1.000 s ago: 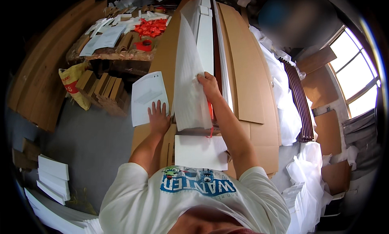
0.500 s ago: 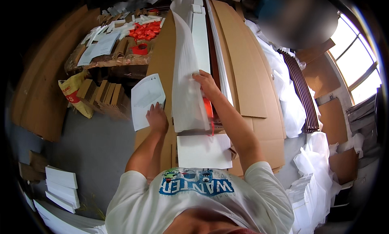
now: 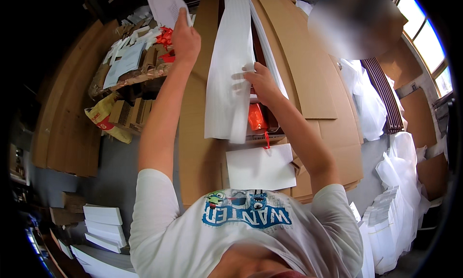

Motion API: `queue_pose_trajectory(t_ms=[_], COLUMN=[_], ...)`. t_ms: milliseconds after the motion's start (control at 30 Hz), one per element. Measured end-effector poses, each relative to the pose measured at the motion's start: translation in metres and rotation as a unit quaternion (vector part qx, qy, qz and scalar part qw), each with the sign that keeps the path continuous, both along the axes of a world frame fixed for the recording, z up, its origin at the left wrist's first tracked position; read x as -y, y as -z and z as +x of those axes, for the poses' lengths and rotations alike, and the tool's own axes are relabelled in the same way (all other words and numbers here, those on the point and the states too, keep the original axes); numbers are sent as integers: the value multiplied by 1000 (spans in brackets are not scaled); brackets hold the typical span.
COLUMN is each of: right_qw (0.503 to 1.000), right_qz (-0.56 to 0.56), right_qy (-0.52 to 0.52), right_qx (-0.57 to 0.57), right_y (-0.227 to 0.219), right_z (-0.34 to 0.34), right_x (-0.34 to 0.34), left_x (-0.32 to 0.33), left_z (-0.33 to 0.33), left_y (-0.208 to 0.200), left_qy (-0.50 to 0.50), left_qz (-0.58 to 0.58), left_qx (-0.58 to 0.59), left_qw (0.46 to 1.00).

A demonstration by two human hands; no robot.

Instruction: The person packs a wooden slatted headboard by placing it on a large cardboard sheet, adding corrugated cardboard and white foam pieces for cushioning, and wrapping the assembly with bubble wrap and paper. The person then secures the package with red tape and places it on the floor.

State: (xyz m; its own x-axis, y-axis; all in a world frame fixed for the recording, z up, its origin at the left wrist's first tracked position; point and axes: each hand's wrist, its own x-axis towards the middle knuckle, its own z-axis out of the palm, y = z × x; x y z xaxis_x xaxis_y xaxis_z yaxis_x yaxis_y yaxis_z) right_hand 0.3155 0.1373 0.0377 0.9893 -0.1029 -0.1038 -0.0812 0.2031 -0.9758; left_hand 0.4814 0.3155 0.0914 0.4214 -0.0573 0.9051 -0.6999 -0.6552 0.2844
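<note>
Raised at the far left, my left hand (image 3: 185, 41) pinches a printed white paper sheet (image 3: 166, 9) by its lower right edge. My right hand (image 3: 264, 85) is closed on the right edge of a long, thin white foam sheet (image 3: 223, 97); its fingers show faintly through the material. The foam lies lengthwise over a long, narrow package of dark reddish-brown pieces, mostly hidden beneath it. By my right wrist, an orange-red plastic bag (image 3: 257, 118) sits at the package's near end, with a red strip hanging down. A white rectangular board (image 3: 260, 168) lies just in front of me.
Large flat cardboard sheets (image 3: 308, 80) lie under the package. Back left, a bench holds papers (image 3: 124, 65), white foam pieces and red plastic. A yellow sack (image 3: 108, 119) stands below it. White wrapped bundles (image 3: 369, 104) and dark slats (image 3: 383, 95) stand at right.
My left hand has lifted the paper sheet off the cardboard and carried it far forward. My right hand has shifted the foam's edge slightly, and the orange-red bag shows more.
</note>
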Motion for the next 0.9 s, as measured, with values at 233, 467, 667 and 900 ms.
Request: queue_pose_trajectory(t_ms=[233,467,667,900], right_qw=[994,994,994,971], right_qz=[108,74,-21,-235], right_qy=[22,19,48,3], right_qx=[-14,-72,-97,-43], right_y=[25,47,42,15], right_z=[-9,-15,-37,-73], right_x=[30,58,77,54], left_x=[128,179,170,140], left_z=[27,39,24,26], left_y=[11,104,119,99], left_qy=[74,16,-10,51], left_qz=[119,459,477,252], left_qx=[47,-84,-229,-156], left_qw=[989,884,849,954])
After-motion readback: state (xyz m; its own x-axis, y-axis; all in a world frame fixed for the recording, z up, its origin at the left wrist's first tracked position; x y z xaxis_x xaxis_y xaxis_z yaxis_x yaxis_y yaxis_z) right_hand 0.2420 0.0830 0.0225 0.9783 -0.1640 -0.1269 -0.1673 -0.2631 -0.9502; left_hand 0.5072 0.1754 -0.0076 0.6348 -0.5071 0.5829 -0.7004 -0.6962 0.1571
